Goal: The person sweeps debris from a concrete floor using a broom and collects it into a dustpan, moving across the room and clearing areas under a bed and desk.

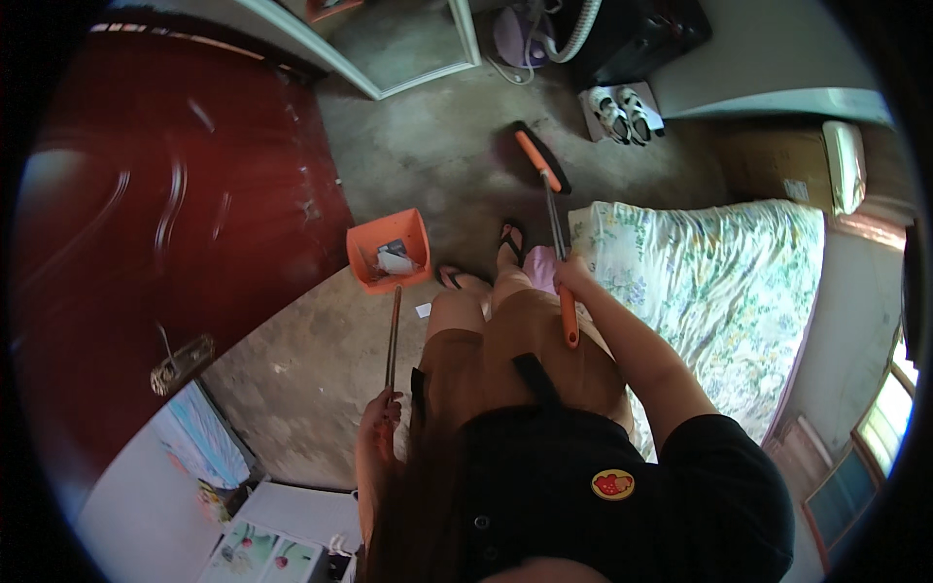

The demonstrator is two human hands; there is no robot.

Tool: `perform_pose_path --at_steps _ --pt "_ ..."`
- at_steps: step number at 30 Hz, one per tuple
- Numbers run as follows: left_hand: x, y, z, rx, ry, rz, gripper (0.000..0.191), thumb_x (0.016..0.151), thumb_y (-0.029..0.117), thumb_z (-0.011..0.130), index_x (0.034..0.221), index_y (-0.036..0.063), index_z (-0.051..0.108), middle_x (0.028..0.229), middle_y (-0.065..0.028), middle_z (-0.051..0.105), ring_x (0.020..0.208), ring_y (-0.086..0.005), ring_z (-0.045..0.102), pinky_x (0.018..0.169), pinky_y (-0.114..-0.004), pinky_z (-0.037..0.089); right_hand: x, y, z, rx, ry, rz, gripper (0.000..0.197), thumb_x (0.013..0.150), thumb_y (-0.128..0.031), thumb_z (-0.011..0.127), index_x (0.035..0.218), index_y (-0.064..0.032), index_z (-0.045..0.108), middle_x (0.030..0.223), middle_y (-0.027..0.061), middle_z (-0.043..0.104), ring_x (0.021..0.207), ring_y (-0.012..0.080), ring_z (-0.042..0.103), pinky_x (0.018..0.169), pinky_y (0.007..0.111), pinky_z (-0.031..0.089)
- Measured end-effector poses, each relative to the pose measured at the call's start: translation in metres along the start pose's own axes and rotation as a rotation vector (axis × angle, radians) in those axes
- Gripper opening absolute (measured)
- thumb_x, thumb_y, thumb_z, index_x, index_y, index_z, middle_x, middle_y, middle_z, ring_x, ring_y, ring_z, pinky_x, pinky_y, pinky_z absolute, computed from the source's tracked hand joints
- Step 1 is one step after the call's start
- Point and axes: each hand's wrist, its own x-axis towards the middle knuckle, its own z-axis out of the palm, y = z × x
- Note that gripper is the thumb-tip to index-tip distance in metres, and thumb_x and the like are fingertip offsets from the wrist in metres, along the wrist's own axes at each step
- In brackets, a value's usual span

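Observation:
My left hand (381, 412) grips the long handle of an orange dustpan (357, 251). The pan stands on the floor in front of my feet, beside the red door. Inside it lie a crumpled white scrap (396, 261), a dark flat piece (392, 246) and fine litter. In my right hand (573, 277) is the orange grip of a broom (536, 153), its metal stick reaching forward. Its head, orange with dark bristles, is out on the concrete floor; whether the bristles touch it I cannot tell. A small white paper piece (423, 310) lies on the floor near the pan.
A red door (240, 160) fills the left side. A bed with a floral sheet (700, 291) is close on my right. Ahead are a white-framed mirror (430, 73), a purple appliance (521, 36) with a hose, and white shoes (619, 115). A cardboard box (773, 164) stands beyond the bed.

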Motion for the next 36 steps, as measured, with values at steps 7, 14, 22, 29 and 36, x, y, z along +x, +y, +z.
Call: perform_pose_path --at_steps 7,14,22,29,36 --pt "0.007 -0.082 -0.038 -0.212 -0.019 -0.03 0.029 0.086 0.027 0.038 0.086 -0.0009 0.044 0.045 0.0035 0.028 0.036 -0.0066 0.029 0.033 -0.019 0.022 -0.014 0.026 -0.016 -0.06 -0.21 0.039 0.015 0.077 -0.014 0.047 0.068 -0.0024 0.046 0.049 0.0065 0.042 0.038 0.0163 0.043 0.035 0.028 0.034" --pt "0.034 -0.22 -0.134 -0.547 -0.097 -0.111 0.028 0.084 0.028 0.042 0.085 0.0004 0.045 0.045 0.0027 0.028 0.037 -0.0064 0.027 0.033 -0.019 0.022 -0.061 0.066 -0.015 -0.051 -0.108 -0.018 0.02 0.08 -0.022 0.044 0.066 -0.008 0.042 0.05 0.0043 0.041 0.035 0.0115 0.037 0.034 0.025 0.032" --pt "-0.042 -0.325 -0.151 -0.409 0.02 0.113 0.02 0.083 0.026 0.044 0.079 0.0064 0.048 0.052 0.0009 0.04 0.039 -0.0077 0.035 0.037 -0.02 0.03 0.043 0.124 0.018 -0.108 0.034 -0.197 0.021 0.075 -0.019 0.042 0.062 -0.0038 0.045 0.052 0.0091 0.046 0.039 0.0222 0.045 0.038 0.033 0.036" --pt "-0.01 -0.412 -0.201 -0.623 -0.006 0.003 0.023 0.082 0.03 0.045 0.081 0.007 0.046 0.053 0.0015 0.039 0.039 -0.009 0.035 0.034 -0.021 0.028 0.058 0.155 0.107 -0.12 -0.178 -0.111 0.014 0.062 -0.012 0.058 0.062 0.0016 0.055 0.059 0.0157 0.053 0.05 0.0292 0.054 0.042 0.041 0.043" --pt "0.028 -0.466 -0.218 -0.337 0.273 0.108 0.032 0.08 0.037 0.044 0.072 0.0055 0.047 0.048 0.0016 0.036 0.036 -0.0116 0.033 0.034 -0.024 0.028 -0.086 0.218 0.239 -0.203 -0.254 0.18 0.015 0.075 -0.006 0.043 0.063 0.0026 0.044 0.053 0.0124 0.049 0.044 0.0194 0.046 0.04 0.034 0.039"
